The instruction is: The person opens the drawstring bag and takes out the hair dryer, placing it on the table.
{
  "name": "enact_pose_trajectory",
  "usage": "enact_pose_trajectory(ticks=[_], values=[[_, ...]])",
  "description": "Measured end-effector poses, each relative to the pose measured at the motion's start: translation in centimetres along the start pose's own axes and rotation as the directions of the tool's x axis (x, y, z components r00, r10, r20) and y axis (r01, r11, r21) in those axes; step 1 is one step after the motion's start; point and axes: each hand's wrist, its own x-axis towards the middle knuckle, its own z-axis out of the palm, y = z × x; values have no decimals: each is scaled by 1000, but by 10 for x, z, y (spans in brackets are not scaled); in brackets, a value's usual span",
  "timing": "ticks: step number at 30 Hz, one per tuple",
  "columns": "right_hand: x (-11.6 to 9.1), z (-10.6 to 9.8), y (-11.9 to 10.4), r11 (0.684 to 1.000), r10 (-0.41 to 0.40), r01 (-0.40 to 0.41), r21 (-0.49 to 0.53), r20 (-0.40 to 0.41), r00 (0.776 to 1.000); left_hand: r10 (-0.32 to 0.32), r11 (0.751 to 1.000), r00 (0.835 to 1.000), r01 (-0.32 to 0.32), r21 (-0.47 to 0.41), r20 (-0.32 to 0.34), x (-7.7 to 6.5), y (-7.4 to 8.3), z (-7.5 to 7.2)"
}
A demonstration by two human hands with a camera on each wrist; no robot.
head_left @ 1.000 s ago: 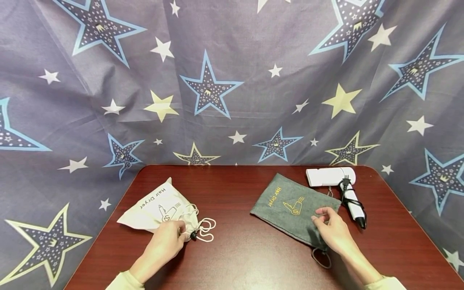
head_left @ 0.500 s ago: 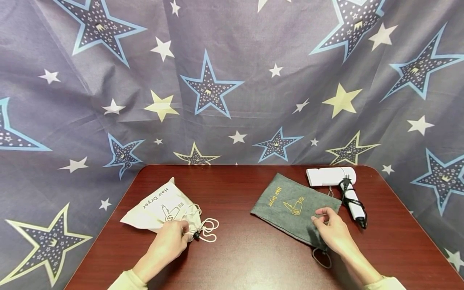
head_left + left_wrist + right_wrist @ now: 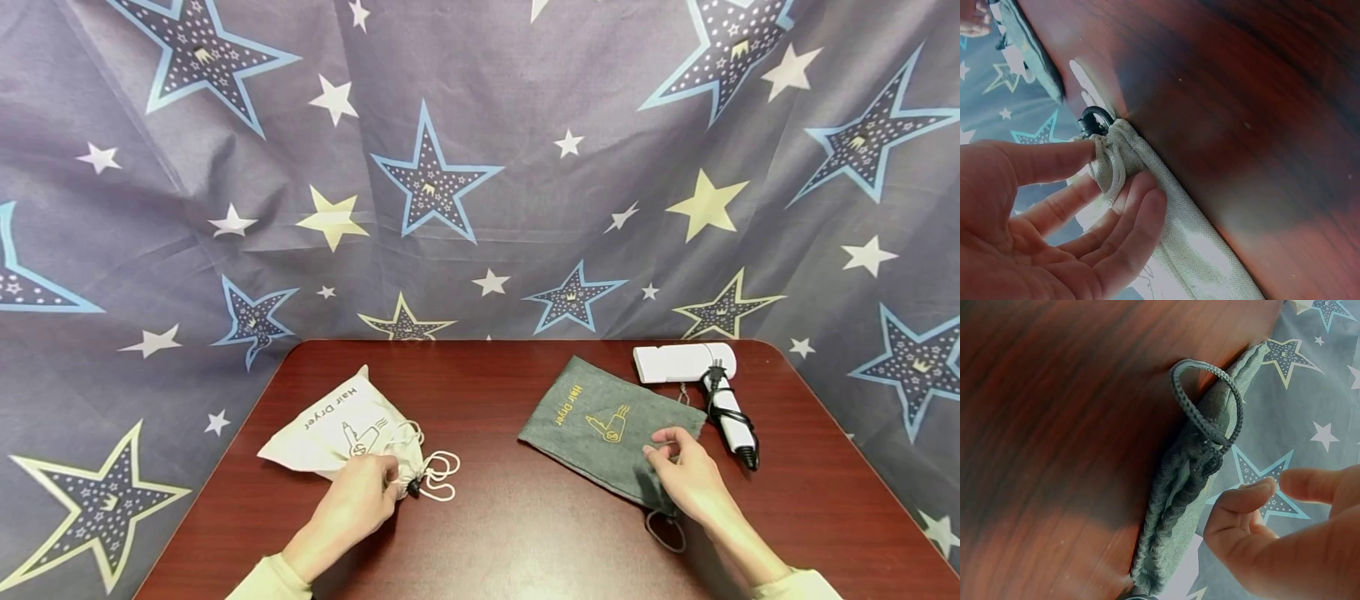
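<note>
My left hand [image 3: 356, 500] pinches the gathered mouth of a cream drawstring bag [image 3: 311, 442], printed "Hair Dryer", at the table's left. Thumb and fingers take hold of the cloth [image 3: 1188, 244] right beside the black cord stopper [image 3: 1091, 122]. White cord loops [image 3: 442, 477] trail to the right of it. Over the near right corner of a flat grey drawstring bag [image 3: 573, 429] hovers my right hand [image 3: 693, 483], loosely curled and holding nothing. In the right wrist view, the grey bag's ruffled opening and a dark cord loop [image 3: 1179, 387] lie beside the thumb.
A white hair dryer [image 3: 678, 364] lies at the back right, its black cord [image 3: 727, 415] wound about the handle. The reddish-brown table [image 3: 480, 517] meets a star-patterned cloth [image 3: 480, 167] behind its far edge.
My left hand has slid slightly to the right, drawing the cream bag along the table with it. The right hand, grey bag and hair dryer keep their places.
</note>
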Motion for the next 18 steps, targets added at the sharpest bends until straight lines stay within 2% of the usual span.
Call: enact_pose_trajectory(ticks=[11,18], values=[[0,-1,0,1000,1,-1,3,-7,1000,52,999,999,-52,-2,-7,4,5,2],[-1,1,2,1000,3,-3,8,-3,1000,84,996,996,-83,-39,30,5,7,5]])
